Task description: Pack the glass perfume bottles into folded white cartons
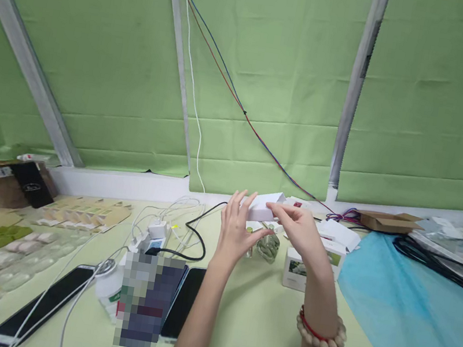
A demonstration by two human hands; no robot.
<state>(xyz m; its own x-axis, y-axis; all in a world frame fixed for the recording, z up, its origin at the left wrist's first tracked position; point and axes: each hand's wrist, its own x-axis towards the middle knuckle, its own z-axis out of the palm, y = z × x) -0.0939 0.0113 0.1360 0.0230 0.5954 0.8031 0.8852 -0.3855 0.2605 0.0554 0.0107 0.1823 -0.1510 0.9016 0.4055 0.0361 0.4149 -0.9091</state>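
Note:
A small white box (265, 207) is held up over the back of the table between both hands. My left hand (235, 227) is at its left end, fingers raised and thumb stretched out below it. My right hand (297, 226), with a beaded bracelet on the wrist, pinches the box's near right edge between thumb and fingers. Under the box stands a round glass bottle (268, 248) with green contents. A second small bottle (249, 241) is mostly hidden behind my left hand. White printed cartons (296, 270) stand by my right wrist, partly covered by it.
Phones (183, 304), a white bottle (108, 289) and tangled white cables (168, 207) lie left of my arms. Farther left are clear bulb-shaped containers (17, 274) and a cardboard box (5, 184). Blue sheeting (389, 316) with a black cable (437, 262) covers the right side.

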